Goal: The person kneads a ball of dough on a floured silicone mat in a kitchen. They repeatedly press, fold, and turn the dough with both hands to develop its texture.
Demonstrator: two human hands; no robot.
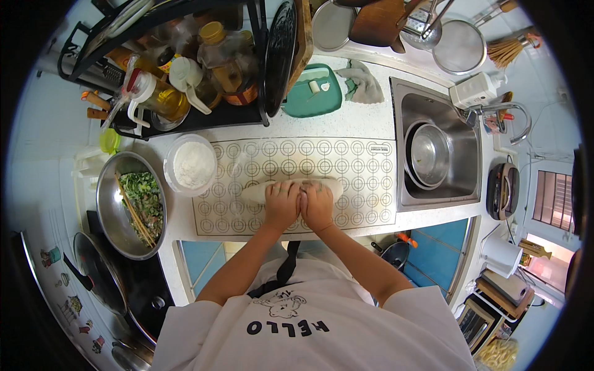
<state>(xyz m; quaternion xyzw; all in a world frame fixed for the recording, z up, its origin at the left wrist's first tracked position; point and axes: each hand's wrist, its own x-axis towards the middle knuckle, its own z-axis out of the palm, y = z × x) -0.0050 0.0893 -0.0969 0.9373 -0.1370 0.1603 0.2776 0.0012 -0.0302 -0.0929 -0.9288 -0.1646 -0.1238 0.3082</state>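
A thick white log of dough [254, 192] lies crosswise on a pale baking mat [297, 155] printed with rows of rings. My left hand [282, 204] rests on the middle of it, fingers curled over the far side. Right beside it, my right hand [318, 204] grips the dough too, and the two hands touch at the thumbs. Both ends of the log stick out past my hands; its middle is hidden beneath them. Close to the mat's left edge stands a clear tub of white flour [194, 163].
At left, a steel bowl [160, 222] holds chopped greens, filling and chopsticks. Behind stand a black rack [195, 127] of bottles and a green cutting board [320, 104] with small white pieces. A steel sink [471, 139] containing bowls [436, 155] is at right.
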